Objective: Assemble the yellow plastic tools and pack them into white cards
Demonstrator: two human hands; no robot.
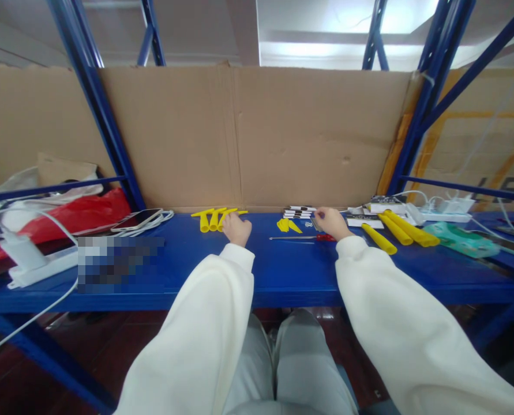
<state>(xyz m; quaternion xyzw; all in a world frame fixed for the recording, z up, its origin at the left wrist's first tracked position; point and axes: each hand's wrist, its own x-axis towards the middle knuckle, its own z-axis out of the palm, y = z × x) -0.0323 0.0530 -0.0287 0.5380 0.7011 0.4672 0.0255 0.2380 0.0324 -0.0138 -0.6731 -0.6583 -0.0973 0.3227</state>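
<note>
My left hand (237, 229) is at the right end of a short row of yellow tubes with side arms (203, 221), partly covering the nearest one. Its thumb stands apart from the fingers, and no firm grip shows. My right hand (332, 223) is closed in a pinch over the back of the table; whatever lies between its fingertips is too small to make out. Beside it are small metal parts (308, 224) and a screwdriver (325, 237) with a red handle. Between both hands lie flat yellow pieces (288, 225) and a stack of small black-and-white items (297, 212).
Yellow tapered tubes (380, 239), small boxes (364, 221) and a green plastic packet (462, 239) lie to the right. On the left are a power strip (44, 270), white cables and a red bag (87, 213). Cardboard (174, 138) backs the blue table (282, 276) between blue posts.
</note>
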